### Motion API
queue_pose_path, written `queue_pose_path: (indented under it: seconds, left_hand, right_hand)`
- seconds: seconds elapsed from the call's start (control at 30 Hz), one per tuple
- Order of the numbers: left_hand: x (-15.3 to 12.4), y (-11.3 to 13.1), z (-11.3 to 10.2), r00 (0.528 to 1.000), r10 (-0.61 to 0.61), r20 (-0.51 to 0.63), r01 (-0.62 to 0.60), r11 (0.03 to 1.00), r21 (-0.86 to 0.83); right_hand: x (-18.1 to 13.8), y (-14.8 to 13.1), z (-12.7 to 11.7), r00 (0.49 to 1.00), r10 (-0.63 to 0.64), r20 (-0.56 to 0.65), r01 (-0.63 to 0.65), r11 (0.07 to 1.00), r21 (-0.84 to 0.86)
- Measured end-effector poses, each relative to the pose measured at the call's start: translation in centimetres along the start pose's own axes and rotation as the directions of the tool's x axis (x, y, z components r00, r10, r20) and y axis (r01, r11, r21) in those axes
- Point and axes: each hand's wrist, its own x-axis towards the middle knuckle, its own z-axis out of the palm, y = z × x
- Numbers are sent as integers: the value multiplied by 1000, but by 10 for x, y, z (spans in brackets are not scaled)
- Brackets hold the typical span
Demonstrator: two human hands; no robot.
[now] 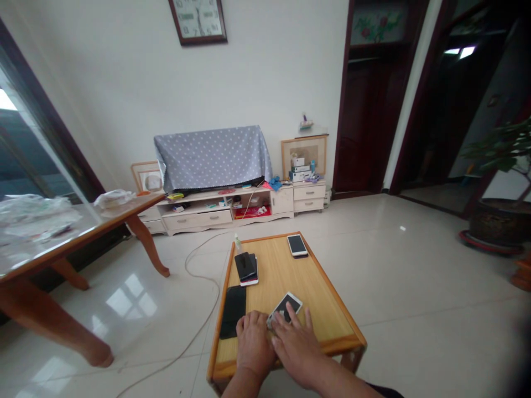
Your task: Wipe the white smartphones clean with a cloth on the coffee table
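Note:
A white smartphone (293, 300) with a dark screen lies slantwise on the small wooden table (321, 293), close to its front edge. My right hand (296, 345) rests over its lower part, fingers spread and fingertips on the screen. Something small and pale shows under those fingers; I cannot make out what it is. My left hand (254, 341) is closed at the phone's near left corner, fingers together and curled, their tips partly hidden. Left of it lies a large black tablet-like device (233, 309).
Farther back on the table lie stacked phones (245, 266), a small clear bottle (237, 242) and another white phone (297, 244). A cable (218, 287) runs across the floor. A larger table (112, 214) stands left, a TV cabinet (199, 220) behind.

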Motion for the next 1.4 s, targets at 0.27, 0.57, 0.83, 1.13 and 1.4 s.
queue_pose_path:
  seconds: [0.27,0.57,0.83,1.13,1.4]
  left_hand:
    - [-2,5,-5,1000,-4,-17,4,1000,-3]
    - [0,6,-4,1000,5,8,-5,1000,17]
    - [0,10,-4,1000,13,11,-14,999,41]
    - [2,12,-4,1000,22,18,-23,996,84]
    - [1,16,-6,1000,12,-3,-12,998,57]
  right_hand:
    - [6,24,-18,972,222,-71,-227,971,-74]
    - [-10,20,-20,987,154,-46,-155,988,-25]
    - [-27,12,-14,998,63,25,-64,997,34]
    - [-16,34,-27,965,254,-58,-256,966,-23]
    - [-13,26,-20,982,182,-43,-182,983,4]
